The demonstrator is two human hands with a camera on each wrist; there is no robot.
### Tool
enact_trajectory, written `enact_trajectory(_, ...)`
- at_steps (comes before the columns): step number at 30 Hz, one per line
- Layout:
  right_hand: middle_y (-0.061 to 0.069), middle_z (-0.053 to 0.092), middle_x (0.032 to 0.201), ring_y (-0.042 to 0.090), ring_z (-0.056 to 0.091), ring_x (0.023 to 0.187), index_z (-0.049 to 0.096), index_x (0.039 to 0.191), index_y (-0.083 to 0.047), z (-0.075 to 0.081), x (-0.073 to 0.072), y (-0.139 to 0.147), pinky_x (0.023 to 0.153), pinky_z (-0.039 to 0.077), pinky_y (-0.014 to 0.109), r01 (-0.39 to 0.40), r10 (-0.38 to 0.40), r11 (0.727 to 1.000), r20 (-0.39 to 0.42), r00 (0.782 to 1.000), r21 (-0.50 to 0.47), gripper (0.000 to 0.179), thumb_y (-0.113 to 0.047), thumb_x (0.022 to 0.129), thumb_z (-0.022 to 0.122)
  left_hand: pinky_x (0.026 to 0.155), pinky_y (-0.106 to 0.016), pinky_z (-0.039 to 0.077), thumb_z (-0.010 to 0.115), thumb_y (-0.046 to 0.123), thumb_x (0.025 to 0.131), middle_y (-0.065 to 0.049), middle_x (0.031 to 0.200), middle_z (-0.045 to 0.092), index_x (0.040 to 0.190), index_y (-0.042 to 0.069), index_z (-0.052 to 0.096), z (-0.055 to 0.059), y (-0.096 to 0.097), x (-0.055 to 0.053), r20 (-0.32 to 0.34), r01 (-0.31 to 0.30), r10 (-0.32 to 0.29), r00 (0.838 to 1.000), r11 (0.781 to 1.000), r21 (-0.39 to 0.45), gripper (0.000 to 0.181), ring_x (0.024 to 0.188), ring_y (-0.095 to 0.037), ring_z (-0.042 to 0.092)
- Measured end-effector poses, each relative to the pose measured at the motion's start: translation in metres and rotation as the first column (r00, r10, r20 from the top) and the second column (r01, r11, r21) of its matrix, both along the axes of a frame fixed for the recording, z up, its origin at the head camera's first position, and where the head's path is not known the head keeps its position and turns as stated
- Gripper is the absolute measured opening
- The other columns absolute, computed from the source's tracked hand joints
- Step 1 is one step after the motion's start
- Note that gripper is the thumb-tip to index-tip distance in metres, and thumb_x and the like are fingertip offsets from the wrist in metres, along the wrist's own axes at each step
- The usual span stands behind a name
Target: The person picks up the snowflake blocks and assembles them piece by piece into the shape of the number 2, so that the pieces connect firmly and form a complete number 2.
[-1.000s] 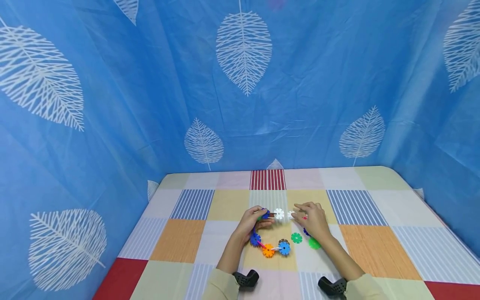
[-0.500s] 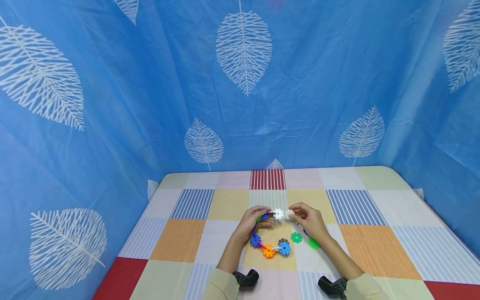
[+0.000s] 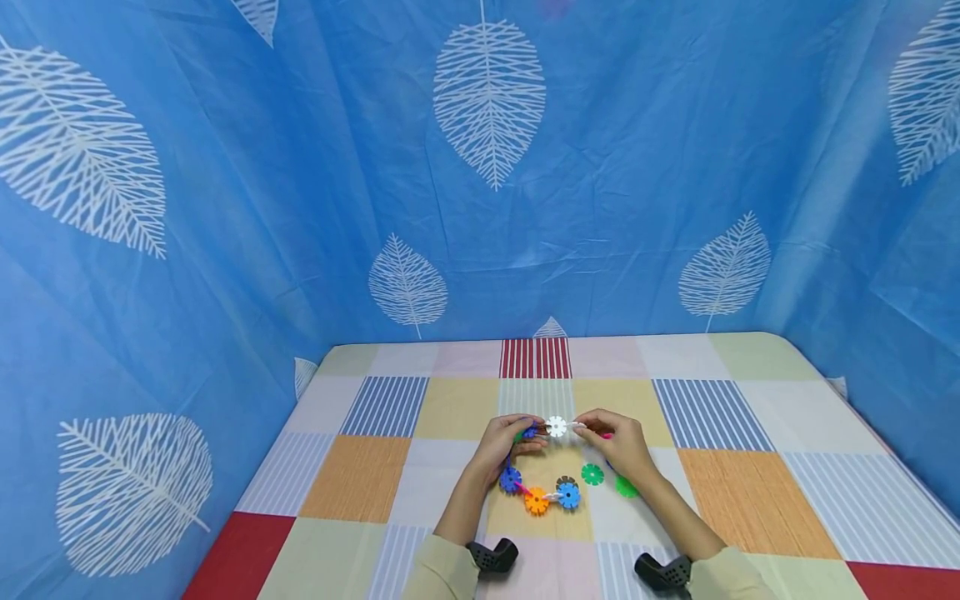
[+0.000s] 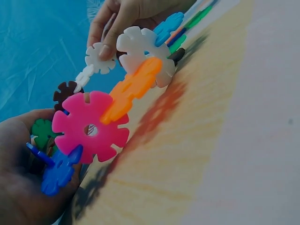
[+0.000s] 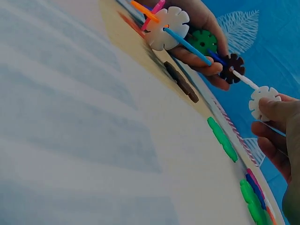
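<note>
A chain of notched plastic discs loops from my left hand (image 3: 504, 443) toward the front. My left hand holds it by its green disc (image 4: 43, 133) and the blue discs beside it. A pink disc (image 4: 91, 126), an orange disc (image 3: 536, 501), a white one (image 4: 145, 56) and a light blue disc (image 3: 568, 497) follow along the chain. From the brown disc (image 5: 232, 69) at the other end, a white disc (image 3: 556, 427) reaches toward my right hand (image 3: 618, 443). Between thumb and fingers my right hand pinches another white disc (image 5: 263, 104), which meets the first one edge to face.
Loose discs lie on the patchwork cloth (image 3: 450, 408): a green disc (image 3: 592, 474), a dark brown disc (image 3: 567, 481) behind the light blue one, and a second green disc (image 3: 626, 487) by my right wrist. Blue and pink discs there are partly hidden. A blue curtain (image 3: 600, 250) stands behind.
My right hand has moved slightly left, bringing its white disc against the chain's white disc; the gap between them has closed and the held disc has turned. My left hand stays put.
</note>
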State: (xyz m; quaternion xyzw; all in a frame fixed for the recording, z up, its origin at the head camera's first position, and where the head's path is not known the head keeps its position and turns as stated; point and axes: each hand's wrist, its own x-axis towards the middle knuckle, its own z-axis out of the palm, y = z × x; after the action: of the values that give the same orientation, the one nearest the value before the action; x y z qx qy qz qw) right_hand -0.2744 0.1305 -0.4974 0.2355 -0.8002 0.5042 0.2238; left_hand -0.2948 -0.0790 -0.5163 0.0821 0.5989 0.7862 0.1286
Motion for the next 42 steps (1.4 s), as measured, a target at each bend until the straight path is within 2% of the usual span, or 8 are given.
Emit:
enact_trajectory(4,-0.001,0.067,0.08,0.007,0.061,0.067,0.07,0.084,-0.009,-0.019,-0.013,0.004,0.059,0.05,0.016,-0.034,0.037,0.999,-0.088,0.995,0.033,0.013,-0.001,0.074,0.074,0.073,-0.032,0.054,0.048,0.011,0.096,-0.027,0.097,0.063,0.106,-0.014,0.06,0.001,0.0,0.0,0.022,-0.006,0.006,1.0,1.0,-0.021,0.029,0.076,-0.023,0.067)
enact_trajectory(10,0.001,0.066,0.079,0.016,0.064,0.069,0.07,0.082,-0.008,-0.02,-0.011,0.0,0.062,0.052,0.018,-0.072,0.072,0.997,-0.12,0.99,0.008,0.016,0.005,0.072,0.074,0.077,-0.031,0.052,0.05,0.011,0.095,-0.025,0.096,0.065,0.105,-0.014,0.061,0.001,-0.003,0.001,0.039,0.009,-0.009,0.999,1.0,-0.012,0.029,0.082,-0.025,0.067)
enact_trajectory(20,-0.003,0.064,0.078,0.008,0.058,0.066,0.07,0.081,-0.01,-0.027,-0.016,-0.001,0.059,0.048,0.013,-0.094,0.099,0.995,-0.21,0.973,0.032,0.019,0.005,0.071,0.074,0.077,-0.029,0.052,0.051,0.012,0.095,-0.022,0.096,0.065,0.104,-0.013,0.062,0.0,-0.003,0.001,0.051,-0.006,0.006,0.999,1.0,-0.013,0.029,0.083,-0.023,0.067)
enact_trajectory(26,-0.004,0.065,0.079,0.008,0.057,0.066,0.07,0.082,-0.011,-0.027,-0.016,-0.002,0.059,0.047,0.013,-0.097,0.104,0.994,-0.206,0.973,0.045,0.017,0.003,0.073,0.074,0.078,-0.029,0.052,0.052,0.013,0.094,-0.022,0.097,0.065,0.105,-0.012,0.062,0.0,-0.005,0.001,0.045,0.006,-0.004,0.999,0.999,-0.038,0.029,0.086,-0.026,0.066)
enact_trajectory(31,-0.006,0.066,0.084,0.007,0.06,0.073,0.071,0.086,-0.014,-0.028,-0.015,0.001,0.063,0.05,0.014,-0.084,0.088,0.996,-0.15,0.985,0.034,0.014,-0.003,0.077,0.073,0.078,-0.031,0.052,0.055,0.02,0.093,-0.02,0.1,0.065,0.111,-0.005,0.063,0.001,-0.008,-0.001,0.071,0.091,-0.089,0.994,0.995,-0.029,0.032,0.088,-0.025,0.066)
enact_trajectory(35,-0.002,0.067,0.087,0.01,0.062,0.076,0.071,0.089,-0.012,-0.029,-0.015,0.002,0.064,0.051,0.017,-0.142,0.143,0.99,-0.127,0.982,0.013,0.015,-0.002,0.078,0.071,0.08,-0.034,0.051,0.057,0.028,0.092,-0.02,0.108,0.063,0.12,0.002,0.06,0.002,-0.014,-0.002,0.088,0.198,-0.196,0.977,0.98,-0.014,0.038,0.09,-0.026,0.065)
enact_trajectory(38,0.0,0.067,0.088,0.012,0.064,0.078,0.07,0.091,-0.01,-0.027,-0.012,0.001,0.066,0.052,0.019,-0.191,0.191,0.981,-0.106,0.976,0.014,0.017,0.001,0.078,0.07,0.08,-0.037,0.051,0.054,0.033,0.093,-0.019,0.109,0.062,0.123,0.002,0.058,0.004,-0.019,-0.003,0.084,0.257,-0.253,0.964,0.965,-0.046,0.044,0.091,-0.027,0.065)
enact_trajectory(42,0.005,0.068,0.087,0.018,0.065,0.079,0.07,0.091,-0.005,-0.018,-0.004,-0.002,0.068,0.053,0.022,-0.226,0.226,0.974,-0.076,0.971,0.019,0.019,0.008,0.077,0.068,0.079,-0.037,0.052,0.051,0.035,0.094,-0.017,0.103,0.064,0.121,0.0,0.059,0.005,-0.022,-0.004,0.072,0.291,-0.284,0.956,0.95,-0.118,0.045,0.089,-0.026,0.065)
